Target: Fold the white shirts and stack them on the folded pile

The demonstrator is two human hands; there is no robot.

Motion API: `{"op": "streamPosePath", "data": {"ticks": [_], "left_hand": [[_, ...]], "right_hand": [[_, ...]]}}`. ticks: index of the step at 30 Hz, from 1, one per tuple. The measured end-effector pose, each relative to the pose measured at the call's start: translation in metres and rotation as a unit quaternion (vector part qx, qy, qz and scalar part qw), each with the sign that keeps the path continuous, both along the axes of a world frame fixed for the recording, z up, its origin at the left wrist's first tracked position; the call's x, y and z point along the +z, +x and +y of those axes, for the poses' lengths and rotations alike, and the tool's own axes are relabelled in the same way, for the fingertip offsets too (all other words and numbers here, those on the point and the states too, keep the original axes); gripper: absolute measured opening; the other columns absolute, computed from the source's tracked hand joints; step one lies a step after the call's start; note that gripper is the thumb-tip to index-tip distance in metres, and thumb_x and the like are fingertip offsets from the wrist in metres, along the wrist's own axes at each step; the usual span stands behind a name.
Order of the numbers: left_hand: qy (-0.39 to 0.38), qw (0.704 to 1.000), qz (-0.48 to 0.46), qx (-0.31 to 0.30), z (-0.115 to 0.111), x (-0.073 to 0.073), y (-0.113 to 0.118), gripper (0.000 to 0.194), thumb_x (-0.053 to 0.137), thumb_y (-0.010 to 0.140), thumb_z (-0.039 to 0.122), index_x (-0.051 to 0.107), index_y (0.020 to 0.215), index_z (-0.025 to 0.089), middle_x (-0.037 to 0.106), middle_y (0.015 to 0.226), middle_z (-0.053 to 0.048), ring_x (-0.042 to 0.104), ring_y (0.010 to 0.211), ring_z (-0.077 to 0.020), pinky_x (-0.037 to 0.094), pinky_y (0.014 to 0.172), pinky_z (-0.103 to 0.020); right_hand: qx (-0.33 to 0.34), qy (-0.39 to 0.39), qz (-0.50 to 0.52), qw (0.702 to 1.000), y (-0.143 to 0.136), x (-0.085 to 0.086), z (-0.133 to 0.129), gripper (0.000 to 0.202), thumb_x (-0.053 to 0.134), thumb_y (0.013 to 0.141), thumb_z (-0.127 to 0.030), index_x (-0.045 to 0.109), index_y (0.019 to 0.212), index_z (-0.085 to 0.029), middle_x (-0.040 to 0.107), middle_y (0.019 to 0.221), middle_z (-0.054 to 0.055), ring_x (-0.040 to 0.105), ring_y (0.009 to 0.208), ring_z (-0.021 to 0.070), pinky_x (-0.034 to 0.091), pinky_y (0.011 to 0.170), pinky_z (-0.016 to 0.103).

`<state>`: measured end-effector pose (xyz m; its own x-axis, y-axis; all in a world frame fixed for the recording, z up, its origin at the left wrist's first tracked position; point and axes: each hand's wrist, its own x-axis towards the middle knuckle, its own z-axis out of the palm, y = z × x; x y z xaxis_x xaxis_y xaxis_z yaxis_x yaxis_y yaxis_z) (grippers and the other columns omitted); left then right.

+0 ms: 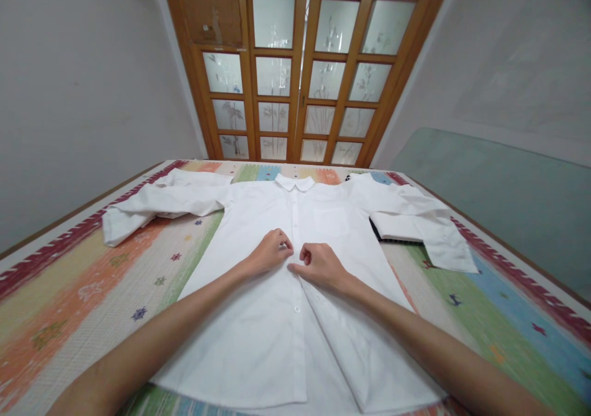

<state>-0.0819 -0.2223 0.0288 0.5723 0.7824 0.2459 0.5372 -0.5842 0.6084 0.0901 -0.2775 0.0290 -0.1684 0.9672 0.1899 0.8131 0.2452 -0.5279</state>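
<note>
Bare arms [161, 336] are lying over a white shirt [249, 342], and the shirt is resting front side up on a table cover [55, 317] with bright stripes. Both hands are meeting at the middle of the shirt's front. The left hand [272, 251] is curling its thumb and finger nearly together at the front strip, and the right hand [323, 265] is curling beside it, leaving a small gap over its thumb. The fingers are hiding the spot, so I am not able to tell if either hand is pinching cloth. Above the hands, the front is looking closed, right up to the collar [294, 184]. Below them, the 2 front sides are lying apart, with 1 small round button [297, 309] showing and the right side folding back. So the upper part is seeming done up, while the lower part is looking left to do. The 2 sleeves [161, 204] are spreading out, 1 on each side
</note>
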Motion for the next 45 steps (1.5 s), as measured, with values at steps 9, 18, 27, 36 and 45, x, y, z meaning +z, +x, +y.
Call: {"op": "streamPosePath", "data": {"ticks": [9,18,27,36,45], "left_hand": [[-0.009,1.000,-0.005,-0.014,-0.016,-0.001,0.001,0.020,0.057,0.077,0.012,0.073,0.088,0.019,0.062,0.090,-0.004,0.059,0.083,-0.0154,0.046,0.080,-0.027],[-0.024,1.000,0.009,-0.011,-0.021,-0.001,0.006,0.015,0.053,0.078,0.012,0.065,0.086,0.015,0.063,0.082,-0.004,0.058,0.078,-0.0163,0.045,0.074,-0.028],[-0.055,0.998,-0.012,-0.001,-0.019,-0.002,0.007,0.012,0.053,0.080,0.017,0.064,0.082,0.016,0.067,0.076,-0.002,0.060,0.072,-0.0150,0.044,0.068,-0.025],[-0.294,0.944,-0.135,0.067,-0.016,-0.001,0.009,0.007,0.064,0.075,0.014,0.057,0.075,0.015,0.064,0.054,0.002,0.062,0.047,-0.0121,0.048,0.049,-0.022],[-0.425,0.859,-0.238,0.159,-0.018,0.006,0.014,0.020,0.077,0.062,0.013,0.057,0.060,0.012,0.067,0.054,-0.002,0.067,0.054,-0.0128,0.052,0.055,-0.020]], "right_hand": [[-0.009,-0.021,0.119,0.993,0.005,-0.009,0.007,0.012,0.056,0.070,-0.017,0.068,0.070,-0.014,0.067,0.064,0.002,0.058,0.059,0.0130,0.040,0.058,0.021],[0.015,-0.100,0.235,0.967,0.017,-0.022,0.013,0.017,0.054,0.069,-0.021,0.069,0.072,-0.015,0.063,0.058,-0.001,0.051,0.050,0.0106,0.037,0.050,0.020],[0.030,-0.173,0.297,0.939,0.015,-0.016,0.009,0.012,0.057,0.068,-0.024,0.065,0.071,-0.015,0.054,0.046,-0.005,0.042,0.035,0.0073,0.029,0.036,0.019],[0.035,-0.260,0.344,0.902,0.013,-0.009,0.011,0.022,0.054,0.076,-0.035,0.059,0.067,-0.016,0.050,0.037,-0.005,0.033,0.024,0.0063,0.018,0.026,0.018],[0.029,-0.237,0.352,0.905,0.009,-0.004,0.006,0.021,0.069,0.067,-0.032,0.059,0.074,-0.014,0.065,0.056,-0.001,0.042,0.032,0.0038,0.027,0.029,0.014]]}}
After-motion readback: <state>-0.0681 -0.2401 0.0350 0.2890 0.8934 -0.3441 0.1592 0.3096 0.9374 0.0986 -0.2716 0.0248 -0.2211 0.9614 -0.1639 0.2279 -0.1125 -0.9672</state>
